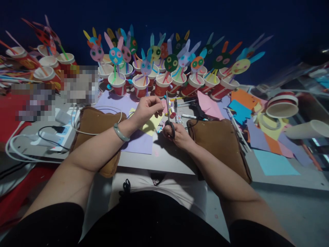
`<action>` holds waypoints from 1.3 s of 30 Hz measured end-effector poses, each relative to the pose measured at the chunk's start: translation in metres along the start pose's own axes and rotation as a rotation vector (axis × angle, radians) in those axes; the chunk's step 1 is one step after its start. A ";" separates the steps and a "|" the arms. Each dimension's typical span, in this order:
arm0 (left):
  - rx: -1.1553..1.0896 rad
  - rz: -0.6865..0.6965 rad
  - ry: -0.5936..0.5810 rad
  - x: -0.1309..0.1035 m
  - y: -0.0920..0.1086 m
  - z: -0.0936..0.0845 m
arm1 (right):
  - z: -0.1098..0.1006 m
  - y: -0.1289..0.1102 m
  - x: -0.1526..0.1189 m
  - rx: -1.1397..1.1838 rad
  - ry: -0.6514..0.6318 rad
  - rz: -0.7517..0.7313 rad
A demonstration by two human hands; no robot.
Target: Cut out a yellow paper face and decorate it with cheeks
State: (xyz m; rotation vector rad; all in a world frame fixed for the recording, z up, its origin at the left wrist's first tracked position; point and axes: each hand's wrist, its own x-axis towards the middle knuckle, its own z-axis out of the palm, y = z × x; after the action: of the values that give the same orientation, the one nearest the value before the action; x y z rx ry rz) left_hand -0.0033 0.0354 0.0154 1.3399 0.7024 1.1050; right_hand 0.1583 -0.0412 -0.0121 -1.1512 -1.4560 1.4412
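My right hand point(180, 136) grips a pair of scissors point(168, 116) by its black handle, blades pointing up and away from me. Just left of the blades, my left hand point(149, 107) is held up with thumb and fingers pinched; whatever is between them is too small to make out. Below it lie a yellow paper sheet point(151, 125) and a purple paper sheet point(138, 144). Several markers and small bits lie beyond the scissors, among them a black pen point(176, 106) and a red-capped piece point(173, 114).
Red-and-white paper cups point(140, 86) with paper rabbit heads line the back. Brown cushions point(218, 144) flank my hands. A white power strip point(64, 137) with cables is at left. Coloured paper scraps point(240, 111), a tape roll point(269, 120) and stacked cups point(282, 106) are at right.
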 end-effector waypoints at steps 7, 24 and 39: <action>0.008 0.013 -0.004 -0.003 0.000 0.001 | -0.002 0.003 0.004 0.160 0.218 -0.063; 0.026 -0.093 -0.165 -0.007 -0.008 0.008 | -0.007 0.005 0.005 0.221 0.371 -0.153; 0.035 0.020 -0.025 -0.002 0.004 0.002 | -0.004 0.006 0.000 0.006 -0.048 -0.074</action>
State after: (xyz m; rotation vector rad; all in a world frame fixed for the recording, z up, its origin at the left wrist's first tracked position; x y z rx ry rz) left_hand -0.0037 0.0321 0.0190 1.3909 0.6948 1.0945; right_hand 0.1627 -0.0402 -0.0183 -1.0552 -1.5099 1.4301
